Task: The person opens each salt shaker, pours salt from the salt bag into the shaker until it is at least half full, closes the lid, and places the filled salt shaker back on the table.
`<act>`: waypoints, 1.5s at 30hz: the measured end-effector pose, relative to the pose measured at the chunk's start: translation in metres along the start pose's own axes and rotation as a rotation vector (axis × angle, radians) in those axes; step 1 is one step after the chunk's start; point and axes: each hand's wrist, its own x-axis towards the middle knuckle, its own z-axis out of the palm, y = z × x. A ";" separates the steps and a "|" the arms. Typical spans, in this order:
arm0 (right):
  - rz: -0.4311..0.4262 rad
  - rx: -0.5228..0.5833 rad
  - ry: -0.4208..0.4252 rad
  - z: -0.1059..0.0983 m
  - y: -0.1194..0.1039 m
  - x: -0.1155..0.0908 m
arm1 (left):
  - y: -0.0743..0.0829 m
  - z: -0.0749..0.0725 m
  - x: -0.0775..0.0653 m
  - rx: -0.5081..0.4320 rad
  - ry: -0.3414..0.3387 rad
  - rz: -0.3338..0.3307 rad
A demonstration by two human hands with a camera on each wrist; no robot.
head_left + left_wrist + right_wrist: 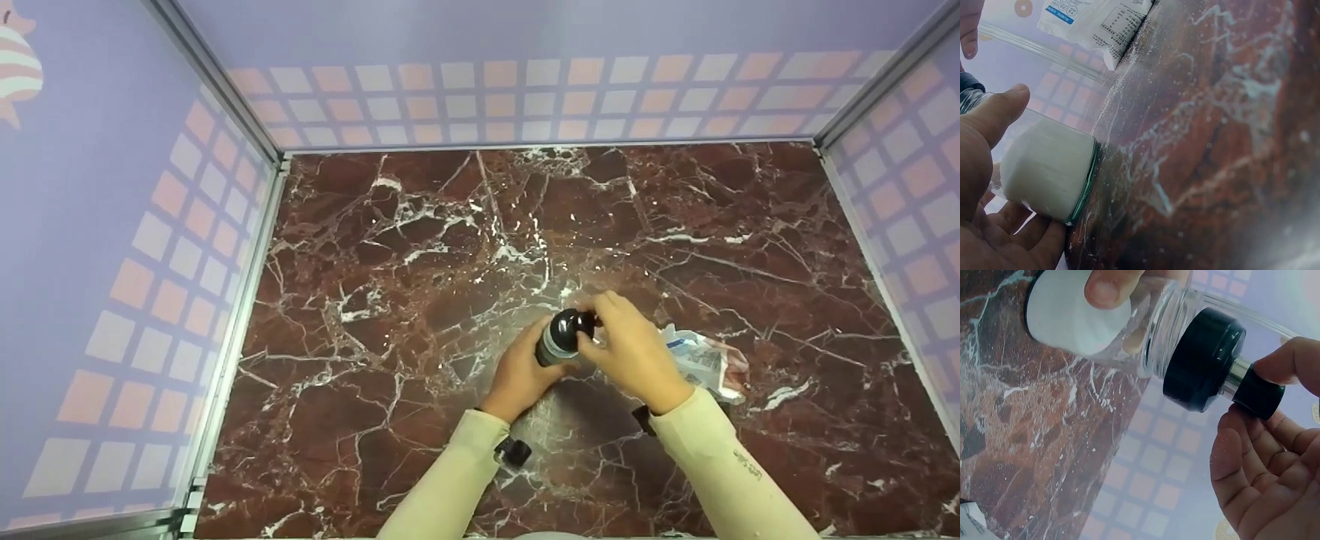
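Note:
A clear glass jar [1137,326] holds white powder or fine grains in its lower part. My left hand [521,379] grips it round the side, thumb on one face and fingers on the other. In the left wrist view the jar's greenish base [1086,185] is right at the tabletop. At the jar's threaded neck is a black lid [1199,363], with a short metal stem and a black knob [1261,395]. My right hand [630,349] pinches that knob between thumb and fingers.
A crumpled, printed plastic packet [705,364] lies beside my right hand. White specks are scattered over the dark red marbled tabletop [360,300]. Lilac walls with pink and white squares [525,82] enclose the back and both sides, with metal rails at the corners.

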 end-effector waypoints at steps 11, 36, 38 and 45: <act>-0.200 0.001 -0.017 0.012 0.007 0.001 | 0.000 -0.001 0.000 0.061 -0.012 -0.034; 0.094 0.301 -0.006 0.051 0.027 -0.018 | 0.001 -0.003 0.003 0.056 -0.034 -0.022; 0.072 0.342 -0.014 0.051 0.027 -0.019 | 0.001 -0.003 0.003 0.053 -0.035 -0.035; -0.022 0.374 0.009 0.055 0.028 -0.020 | 0.002 -0.002 0.002 0.063 -0.028 -0.064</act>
